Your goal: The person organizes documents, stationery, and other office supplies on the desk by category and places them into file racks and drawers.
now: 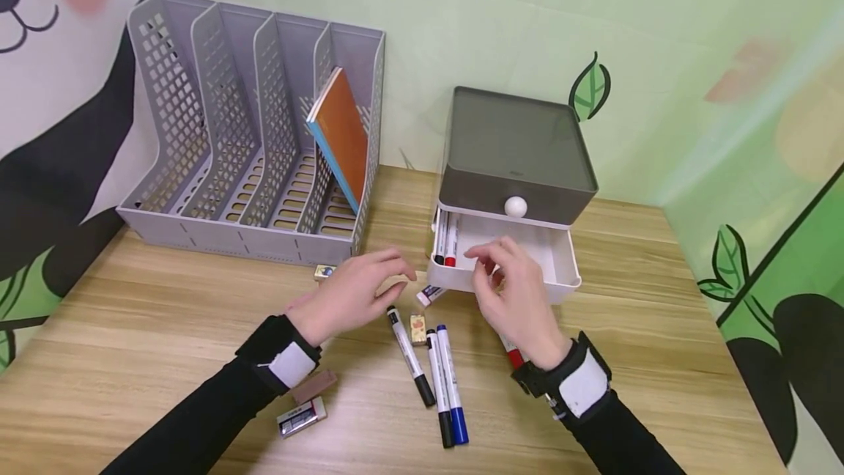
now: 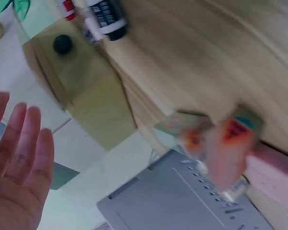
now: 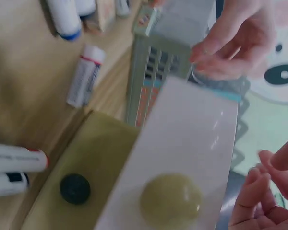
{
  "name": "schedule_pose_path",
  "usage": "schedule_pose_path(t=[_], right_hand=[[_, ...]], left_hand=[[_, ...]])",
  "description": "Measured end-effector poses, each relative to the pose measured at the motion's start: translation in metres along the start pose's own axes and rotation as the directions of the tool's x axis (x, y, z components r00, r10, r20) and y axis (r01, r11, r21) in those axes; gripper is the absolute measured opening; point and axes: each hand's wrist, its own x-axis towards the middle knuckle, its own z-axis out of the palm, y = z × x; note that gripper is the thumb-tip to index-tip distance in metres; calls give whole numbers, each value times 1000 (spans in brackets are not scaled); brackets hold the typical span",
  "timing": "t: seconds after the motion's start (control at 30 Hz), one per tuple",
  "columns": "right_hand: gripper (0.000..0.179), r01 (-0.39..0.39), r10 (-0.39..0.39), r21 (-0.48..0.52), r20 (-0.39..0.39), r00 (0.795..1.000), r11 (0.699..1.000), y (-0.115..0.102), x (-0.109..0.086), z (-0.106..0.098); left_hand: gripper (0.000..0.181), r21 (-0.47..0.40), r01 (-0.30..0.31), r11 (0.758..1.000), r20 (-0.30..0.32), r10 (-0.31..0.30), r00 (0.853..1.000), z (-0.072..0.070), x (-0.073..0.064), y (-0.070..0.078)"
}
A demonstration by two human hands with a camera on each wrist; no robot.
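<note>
My left hand (image 1: 359,290) hovers over the table with relaxed fingers and nothing in them; the left wrist view shows its fingers (image 2: 26,143) spread apart. The right hand (image 1: 517,295) hangs over the front wall of a pulled-out white drawer (image 1: 560,255), fingers loosely bent and no object between them. Inside the drawer's left side lie a black marker (image 1: 440,237) and a red marker (image 1: 451,240). Between the hands are a black-capped marker (image 1: 410,358), another black marker (image 1: 440,387) and a blue marker (image 1: 453,387). Under my right wrist, a red-capped marker (image 1: 513,352) is partly hidden.
A grey drawer box (image 1: 521,138) with a white knob (image 1: 516,207) stands at the back. Left of it, a grey file rack (image 1: 231,229) holds an orange book (image 1: 343,138). Erasers lie about: one by the drawer (image 1: 431,294), a small one (image 1: 417,329), a sleeved one (image 1: 301,417).
</note>
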Motion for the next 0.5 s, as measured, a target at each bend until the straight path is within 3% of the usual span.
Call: schedule_pose_path(t=[0.1, 0.27, 0.5], right_hand=[[19, 51, -51, 49, 15, 999, 998, -6, -16, 5], [18, 117, -128, 94, 119, 985, 989, -8, -39, 15], [13, 62, -72, 47, 249, 966, 997, -2, -55, 24]], left_hand=[[15, 25, -33, 999, 93, 30, 995, 1, -6, -4], [18, 47, -117, 992, 216, 104, 971, 9, -13, -10], [18, 53, -142, 989, 278, 122, 953, 17, -18, -11]])
